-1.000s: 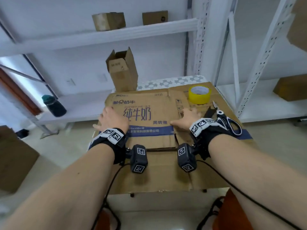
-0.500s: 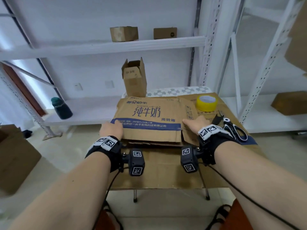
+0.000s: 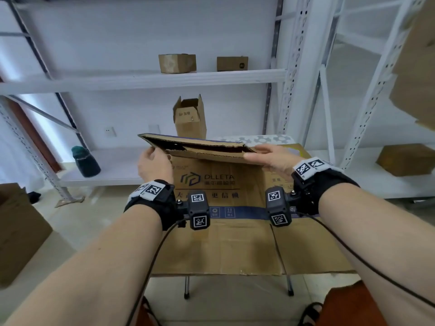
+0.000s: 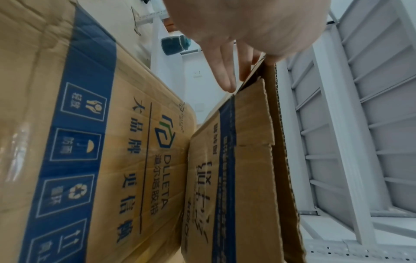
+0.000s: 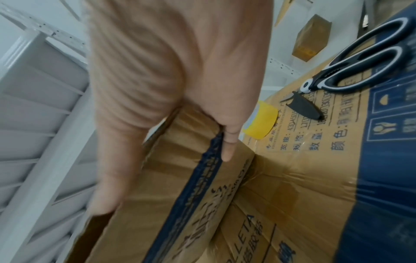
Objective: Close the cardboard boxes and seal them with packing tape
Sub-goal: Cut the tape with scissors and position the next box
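Head: flattened box (image 3: 202, 147) held up edge-on above the cardboard sheet (image 3: 223, 250) covering the bench; left hand (image 3: 154, 164) grips its left end, right hand (image 3: 274, 158) its right end.
Left wrist: fingers (image 4: 221, 71) straight against the box's side, thumb hidden behind the edge.
Right wrist: thumb and fingers clamp the box edge; tape roll (image 5: 261, 122) and scissors (image 5: 351, 71) lie on the sheet just beyond the box.

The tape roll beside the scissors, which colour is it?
Yellow. The tape roll shows best in the right wrist view.
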Available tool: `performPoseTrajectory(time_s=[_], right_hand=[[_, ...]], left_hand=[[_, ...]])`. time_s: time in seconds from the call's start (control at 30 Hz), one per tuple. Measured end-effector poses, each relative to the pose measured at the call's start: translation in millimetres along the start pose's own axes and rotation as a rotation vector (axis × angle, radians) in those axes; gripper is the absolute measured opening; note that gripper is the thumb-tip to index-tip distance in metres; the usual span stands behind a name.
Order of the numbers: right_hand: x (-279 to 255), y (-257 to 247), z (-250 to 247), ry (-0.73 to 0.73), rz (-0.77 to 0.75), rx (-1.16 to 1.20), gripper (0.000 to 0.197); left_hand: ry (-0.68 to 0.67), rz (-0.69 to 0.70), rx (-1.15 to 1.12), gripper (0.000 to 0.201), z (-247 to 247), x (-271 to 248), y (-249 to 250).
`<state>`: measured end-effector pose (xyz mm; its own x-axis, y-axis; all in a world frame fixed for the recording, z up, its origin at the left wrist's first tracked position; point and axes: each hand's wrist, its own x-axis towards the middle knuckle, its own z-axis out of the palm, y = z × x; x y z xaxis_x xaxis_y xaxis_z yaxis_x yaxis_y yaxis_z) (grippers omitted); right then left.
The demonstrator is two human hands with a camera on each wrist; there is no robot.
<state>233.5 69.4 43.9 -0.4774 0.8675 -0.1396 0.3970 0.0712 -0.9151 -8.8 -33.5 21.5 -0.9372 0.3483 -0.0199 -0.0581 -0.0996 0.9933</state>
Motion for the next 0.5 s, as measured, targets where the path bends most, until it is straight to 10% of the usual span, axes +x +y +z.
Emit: performPoseTrajectory(time_s=[0.5], right_hand=[[8.3,-19.7,12.7,0.163,0.013,-0.153,0.027]], left_hand=[[-0.017,-0.261,-0.148,0.03,13.4,-11.1,7.1]])
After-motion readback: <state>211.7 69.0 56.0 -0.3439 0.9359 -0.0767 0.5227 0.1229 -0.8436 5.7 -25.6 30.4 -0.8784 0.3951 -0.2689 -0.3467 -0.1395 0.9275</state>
